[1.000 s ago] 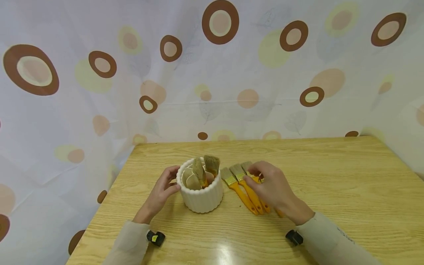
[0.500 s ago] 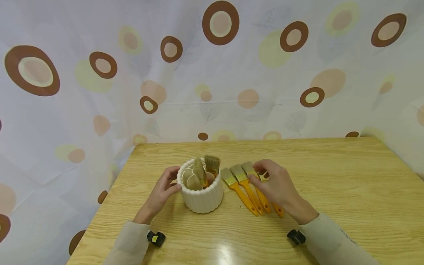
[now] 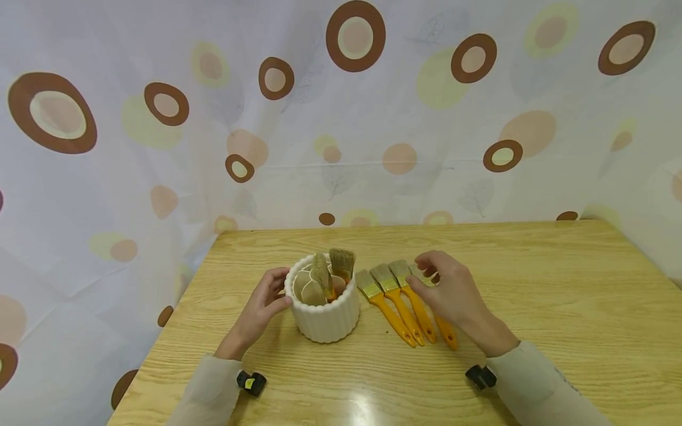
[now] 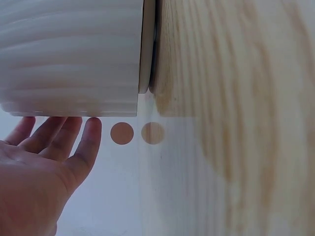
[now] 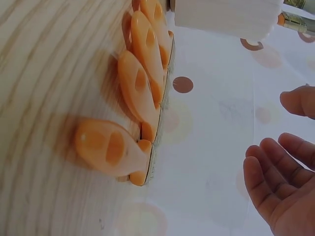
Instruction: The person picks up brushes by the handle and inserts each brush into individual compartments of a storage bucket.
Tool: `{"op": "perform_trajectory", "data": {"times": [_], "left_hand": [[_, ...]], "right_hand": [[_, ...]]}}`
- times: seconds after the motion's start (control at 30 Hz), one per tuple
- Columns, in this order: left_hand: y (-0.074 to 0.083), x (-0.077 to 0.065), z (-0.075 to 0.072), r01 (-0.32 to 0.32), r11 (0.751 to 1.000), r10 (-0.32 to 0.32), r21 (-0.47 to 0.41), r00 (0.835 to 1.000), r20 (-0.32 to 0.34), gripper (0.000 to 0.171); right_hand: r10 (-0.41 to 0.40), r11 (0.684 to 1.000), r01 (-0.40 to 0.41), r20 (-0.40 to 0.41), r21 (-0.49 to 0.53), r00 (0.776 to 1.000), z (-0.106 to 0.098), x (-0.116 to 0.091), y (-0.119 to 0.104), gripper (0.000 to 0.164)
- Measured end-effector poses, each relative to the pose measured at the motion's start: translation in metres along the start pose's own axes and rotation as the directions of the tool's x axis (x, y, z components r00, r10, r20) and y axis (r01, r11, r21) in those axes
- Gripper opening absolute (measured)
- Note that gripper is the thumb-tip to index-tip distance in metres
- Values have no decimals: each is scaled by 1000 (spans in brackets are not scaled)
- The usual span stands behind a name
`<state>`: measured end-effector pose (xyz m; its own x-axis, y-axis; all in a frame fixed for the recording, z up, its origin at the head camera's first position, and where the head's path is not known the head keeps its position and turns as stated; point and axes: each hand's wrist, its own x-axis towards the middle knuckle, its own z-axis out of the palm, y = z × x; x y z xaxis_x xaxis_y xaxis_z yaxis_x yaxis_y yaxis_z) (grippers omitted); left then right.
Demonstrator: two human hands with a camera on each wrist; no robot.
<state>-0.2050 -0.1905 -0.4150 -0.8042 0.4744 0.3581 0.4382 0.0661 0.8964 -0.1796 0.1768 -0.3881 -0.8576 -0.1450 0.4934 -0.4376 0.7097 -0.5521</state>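
Observation:
A white ribbed pot (image 3: 326, 324) with a scalloped rim and inner dividers stands on the table. Two paintbrushes, one (image 3: 321, 273) edge-on and one (image 3: 343, 260) flat-on, poke bristles-up out of it. My left hand (image 3: 260, 309) rests on the pot's left side; in the left wrist view its fingertips touch the wall, fingers fairly straight. Right of the pot, several orange-handled paintbrushes (image 3: 389, 313) lie side by side. Above the rightmost paintbrush (image 3: 446, 332) hovers my right hand (image 3: 455, 290), thumb and fingers apart, holding nothing and partly hiding that brush.
The wood-grain table (image 3: 559, 296) extends well to the right of the brushes. A patterned cloth (image 3: 399, 106) hangs behind the table and along its sides. A small black wrist camera (image 3: 481, 377) sits at the right sleeve, another (image 3: 251, 383) at the left.
My right hand has shifted a little right, from over the third paintbrush to over the rightmost one, uncovering more of the row. The left hand and the pot have stayed put.

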Motion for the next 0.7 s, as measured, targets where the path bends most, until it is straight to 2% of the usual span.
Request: {"op": "perform_trajectory", "data": {"times": [0.7], "left_hand": [[0, 0, 1, -5, 1000, 4, -3, 1000, -10, 44]], "right_hand": [[122, 992, -122, 88, -4, 989, -7, 2, 9, 40]]}}
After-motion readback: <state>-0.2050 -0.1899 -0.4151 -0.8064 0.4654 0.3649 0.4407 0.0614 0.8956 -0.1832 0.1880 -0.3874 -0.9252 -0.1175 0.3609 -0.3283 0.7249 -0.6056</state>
